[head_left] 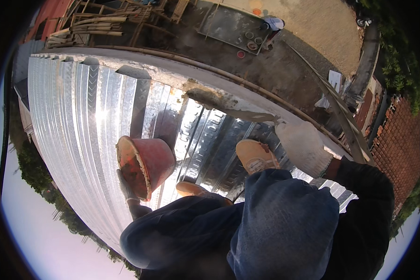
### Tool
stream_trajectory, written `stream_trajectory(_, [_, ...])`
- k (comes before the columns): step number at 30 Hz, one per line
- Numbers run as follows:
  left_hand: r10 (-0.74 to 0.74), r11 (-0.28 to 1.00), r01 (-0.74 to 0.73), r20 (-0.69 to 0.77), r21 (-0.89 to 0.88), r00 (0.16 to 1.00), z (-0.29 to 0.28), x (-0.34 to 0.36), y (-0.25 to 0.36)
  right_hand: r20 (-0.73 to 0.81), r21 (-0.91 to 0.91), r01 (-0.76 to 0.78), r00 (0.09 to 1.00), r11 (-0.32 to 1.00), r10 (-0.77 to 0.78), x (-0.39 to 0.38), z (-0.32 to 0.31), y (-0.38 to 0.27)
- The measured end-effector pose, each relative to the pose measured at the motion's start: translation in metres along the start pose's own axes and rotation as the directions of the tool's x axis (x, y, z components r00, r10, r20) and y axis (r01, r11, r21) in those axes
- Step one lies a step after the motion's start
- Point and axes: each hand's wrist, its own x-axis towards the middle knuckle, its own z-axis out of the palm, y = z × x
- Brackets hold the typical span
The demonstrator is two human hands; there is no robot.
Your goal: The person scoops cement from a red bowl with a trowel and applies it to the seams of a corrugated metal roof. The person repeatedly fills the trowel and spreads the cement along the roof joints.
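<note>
Under my feet and across much of my view runs ribbed metal sheeting (84, 116), bright with glare, and its ridges could turn a shoe (249, 151) if I shift my weight carelessly. No room encloses me: beyond lies an open yard (322, 32), lower down, with stacked bamboo (93, 25) at far left and a brick-red surface (399, 154) off to the right. Anything knocked over the edge could drop there, where a person (273, 25) bends beside a grey slab (228, 23). Between sheeting and yard stretches a pale ledge (163, 67), with a long pole (247, 86) along its outer side and rough mortar-like patches (207, 95) on it. To my left, over the metal, is the red bucket (161, 161), its mouth turned leftward and its rim crusted; a loose grip or a bump could spill whatever it carries. My gloved left hand (126, 186) holds it by that rim. My gloved right hand (303, 147) is at the ledge, next to a smeared grey strip (252, 115); whether its fingers close on a tool I cannot tell, and overreaching that way could upset my balance.
</note>
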Motion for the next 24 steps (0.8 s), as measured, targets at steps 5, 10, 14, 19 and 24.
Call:
stream_trajectory(5, [-0.067, 0.995, 0.070, 0.041, -0.075, 0.997, 0.010, -0.003, 0.002, 0.117, 0.026, -0.102, 0.988, 0.994, 0.099, -0.005, 0.002, 0.006])
stream_trajectory(10, [-0.080, 0.992, 0.084, 0.045, -0.097, 0.996, 0.004, -0.002, 0.001, 0.192, 0.087, -0.226, 0.960, 0.970, 0.206, -0.012, -0.012, 0.012])
stream_trajectory(14, [-0.068, 0.995, 0.070, 0.027, -0.074, 0.997, -0.001, 0.001, -0.001, 0.125, 0.077, -0.205, 0.973, 0.976, 0.194, -0.013, -0.018, 0.021])
stream_trajectory(19, [-0.069, 0.991, 0.068, 0.001, -0.119, 0.998, 0.010, 0.000, 0.001, -0.161, 0.151, 0.133, 0.981, 0.979, -0.109, 0.003, 0.002, 0.028])
stream_trajectory(24, [-0.064, 0.997, 0.063, -0.014, -0.032, 0.998, 0.015, -0.005, 0.005, -0.168, 0.040, 0.187, 0.969, 0.981, -0.178, 0.025, 0.026, 0.018])
